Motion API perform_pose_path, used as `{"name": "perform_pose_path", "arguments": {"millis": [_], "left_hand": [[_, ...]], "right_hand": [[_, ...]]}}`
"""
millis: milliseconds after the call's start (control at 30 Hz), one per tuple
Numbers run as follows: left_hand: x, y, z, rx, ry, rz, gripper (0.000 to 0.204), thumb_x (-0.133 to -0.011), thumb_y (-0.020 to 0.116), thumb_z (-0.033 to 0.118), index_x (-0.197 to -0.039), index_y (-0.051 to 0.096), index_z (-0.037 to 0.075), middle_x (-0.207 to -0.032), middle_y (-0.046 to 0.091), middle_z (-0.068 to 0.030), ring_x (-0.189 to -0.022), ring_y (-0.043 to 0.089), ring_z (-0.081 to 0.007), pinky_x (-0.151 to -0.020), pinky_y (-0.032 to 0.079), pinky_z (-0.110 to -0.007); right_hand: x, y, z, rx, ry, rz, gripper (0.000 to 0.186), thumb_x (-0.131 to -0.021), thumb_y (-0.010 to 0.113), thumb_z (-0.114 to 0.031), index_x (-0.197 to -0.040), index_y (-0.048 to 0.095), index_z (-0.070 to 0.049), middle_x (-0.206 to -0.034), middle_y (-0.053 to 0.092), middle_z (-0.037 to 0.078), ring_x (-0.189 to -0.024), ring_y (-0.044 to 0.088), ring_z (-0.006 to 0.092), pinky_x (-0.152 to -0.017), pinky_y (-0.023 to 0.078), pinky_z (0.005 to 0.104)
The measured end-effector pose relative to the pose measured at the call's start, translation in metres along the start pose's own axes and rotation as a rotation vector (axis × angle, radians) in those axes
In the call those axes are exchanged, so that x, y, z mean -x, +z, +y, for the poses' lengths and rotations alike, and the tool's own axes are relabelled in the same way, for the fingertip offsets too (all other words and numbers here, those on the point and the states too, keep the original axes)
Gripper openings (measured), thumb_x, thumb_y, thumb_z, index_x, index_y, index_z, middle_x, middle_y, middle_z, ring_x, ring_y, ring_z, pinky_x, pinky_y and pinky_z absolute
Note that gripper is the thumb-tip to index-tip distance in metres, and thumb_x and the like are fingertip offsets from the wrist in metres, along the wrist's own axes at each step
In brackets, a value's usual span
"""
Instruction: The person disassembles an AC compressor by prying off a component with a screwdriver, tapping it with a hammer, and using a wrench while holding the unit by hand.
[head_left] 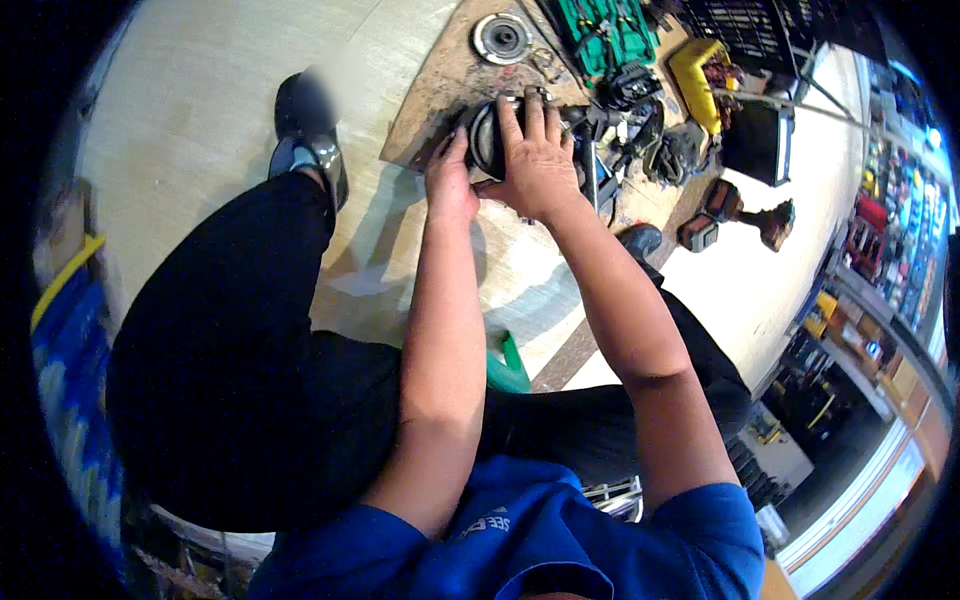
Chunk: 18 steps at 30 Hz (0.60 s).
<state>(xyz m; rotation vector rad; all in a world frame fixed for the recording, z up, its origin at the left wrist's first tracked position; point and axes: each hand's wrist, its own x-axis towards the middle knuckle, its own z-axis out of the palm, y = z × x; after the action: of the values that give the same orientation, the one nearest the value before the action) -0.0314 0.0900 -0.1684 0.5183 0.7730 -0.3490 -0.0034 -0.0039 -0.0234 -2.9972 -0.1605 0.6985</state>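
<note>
Tools (655, 140) crowd the board (440, 85) beside both hands' black round part (487, 140).

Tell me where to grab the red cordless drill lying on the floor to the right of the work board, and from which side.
Grip the red cordless drill by its handle, the narrower part between the motor body and the foot. It lies on its side on bare pale floor, clear of the tool clutter, with a separate dark block just to its left. Coming from above looks easiest, fingers wrapping the handle.
</note>
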Motion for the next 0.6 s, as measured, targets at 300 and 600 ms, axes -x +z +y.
{"name": "perform_pose_path", "arguments": {"millis": [300, 600], "left_hand": [[0.005, 0.021, 0.001, 0.06, 0.078, 0.148, 0.039, -0.098, 0.063, 0.029, -0.123, 0.057, -0.002, -0.108, 0.065, -0.0114, -0.089, 0.065, -0.0207, -0.074, 0.055, -0.034], [0.0, 0.028, -0.001, -0.01, 0.066, 0.264, 0.034, -0.099, 0.06, 0.024, -0.122, 0.059, -0.002, -0.114, 0.066, -0.014, -0.096, 0.065, -0.0253, -0.084, 0.055, -0.04]], "right_hand": [[-0.015, 0.007, -0.01, 0.121, 0.018, -0.014, 0.117, -0.056, 0.089, -0.031, -0.15, 0.024, -0.009, -0.146, 0.031, 0.028, -0.127, 0.038, 0.0499, -0.098, 0.046, 0.0572], [-0.015, 0.013, -0.003, 0.083, -0.024, 0.05, 0.114, -0.054, 0.089, -0.033, -0.147, 0.03, -0.007, -0.144, 0.033, 0.027, -0.126, 0.039, 0.0491, -0.101, 0.044, 0.0531]]}}
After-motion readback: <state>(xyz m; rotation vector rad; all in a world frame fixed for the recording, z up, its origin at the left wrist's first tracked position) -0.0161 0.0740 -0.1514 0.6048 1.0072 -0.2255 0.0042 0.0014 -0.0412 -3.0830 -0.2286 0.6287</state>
